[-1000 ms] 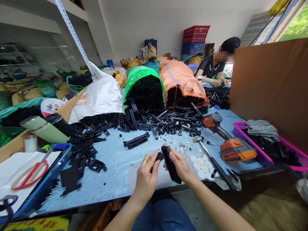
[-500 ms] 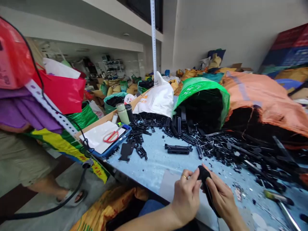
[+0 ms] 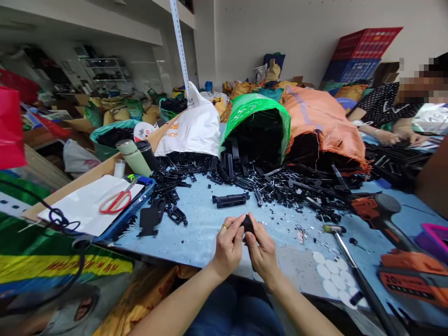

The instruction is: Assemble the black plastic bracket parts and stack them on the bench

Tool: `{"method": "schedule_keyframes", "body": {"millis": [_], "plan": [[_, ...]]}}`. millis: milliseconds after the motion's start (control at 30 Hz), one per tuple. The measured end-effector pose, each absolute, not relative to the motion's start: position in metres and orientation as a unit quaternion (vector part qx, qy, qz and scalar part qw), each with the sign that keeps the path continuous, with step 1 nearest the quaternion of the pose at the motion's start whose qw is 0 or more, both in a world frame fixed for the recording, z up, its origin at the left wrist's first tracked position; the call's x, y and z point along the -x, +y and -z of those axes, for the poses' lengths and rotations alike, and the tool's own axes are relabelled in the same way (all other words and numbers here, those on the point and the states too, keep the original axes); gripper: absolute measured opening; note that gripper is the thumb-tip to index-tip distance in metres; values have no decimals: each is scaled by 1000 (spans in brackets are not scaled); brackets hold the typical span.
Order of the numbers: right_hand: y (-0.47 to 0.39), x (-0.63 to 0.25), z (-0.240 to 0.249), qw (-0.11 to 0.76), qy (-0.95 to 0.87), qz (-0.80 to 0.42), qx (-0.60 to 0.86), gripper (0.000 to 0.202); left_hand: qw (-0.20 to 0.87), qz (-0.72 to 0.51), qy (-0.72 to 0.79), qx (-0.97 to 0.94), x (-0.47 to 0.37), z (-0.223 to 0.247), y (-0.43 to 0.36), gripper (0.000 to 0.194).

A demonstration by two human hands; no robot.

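Near the table's front edge, my left hand and my right hand are together, fingers closed around one black part. Its rounded dark end shows between the fingertips, and a long narrow portion runs down along my right palm; its exact kind is hidden by the fingers. A ring is on my left hand. Just beyond lies a pair of long black bracket-like pieces. Behind them spreads a heap of loose black parts and small metal pins. A flat black piece rests to the left.
White, green and orange sacks line the back. At right are a hammer, an orange cordless drill and white discs. Red scissors lie on paper at left, beside a green bottle. A co-worker sits far right.
The view has swung right, bringing the drill and the co-worker into sight. Both hands still grip the black part, now held more upright and closer together.
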State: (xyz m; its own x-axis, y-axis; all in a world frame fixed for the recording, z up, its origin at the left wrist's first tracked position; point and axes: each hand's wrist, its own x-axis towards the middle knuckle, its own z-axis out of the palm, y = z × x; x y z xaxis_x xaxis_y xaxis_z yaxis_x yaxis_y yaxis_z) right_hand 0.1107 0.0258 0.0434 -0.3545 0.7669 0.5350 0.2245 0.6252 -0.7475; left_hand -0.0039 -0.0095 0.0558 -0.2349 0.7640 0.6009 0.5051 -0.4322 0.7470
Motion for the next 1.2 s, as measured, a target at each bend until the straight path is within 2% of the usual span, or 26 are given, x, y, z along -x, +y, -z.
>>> {"method": "schedule_keyframes", "body": {"millis": [167,267,333,400,467,500,600,767,900,1000,1067,1200], "plan": [[31,-103,-23,432,-763,-327,352,44,142,-579,560,-575,4,-26,1,32],[47,-108,-10,326,-816,-330,344,44,171,-538,631,-532,5,-3,1,33],[75,-117,-9,229,-873,-274,332,42,165,-475,694,-515,9,7,-1,38],[121,-127,-16,169,-910,-153,346,41,144,-381,709,-576,13,7,-1,49],[180,-136,-30,152,-904,6,401,39,140,-278,633,-709,16,0,4,56],[210,-140,-37,153,-893,36,422,39,141,-229,576,-772,16,-5,9,53],[284,-146,-52,139,-888,75,433,34,123,-127,477,-861,11,-16,22,34],[330,-144,-49,120,-909,104,385,27,55,-88,529,-842,8,-24,25,26],[329,-138,-49,113,-918,165,343,25,32,-66,567,-820,15,-25,19,22],[291,-148,-58,76,-924,210,310,19,32,-58,599,-798,16,-18,18,20],[244,-165,-64,28,-941,154,300,15,56,-70,604,-792,13,-11,19,24],[135,-203,-57,-64,-956,-44,284,27,124,-90,579,-801,10,-6,22,27]]}}
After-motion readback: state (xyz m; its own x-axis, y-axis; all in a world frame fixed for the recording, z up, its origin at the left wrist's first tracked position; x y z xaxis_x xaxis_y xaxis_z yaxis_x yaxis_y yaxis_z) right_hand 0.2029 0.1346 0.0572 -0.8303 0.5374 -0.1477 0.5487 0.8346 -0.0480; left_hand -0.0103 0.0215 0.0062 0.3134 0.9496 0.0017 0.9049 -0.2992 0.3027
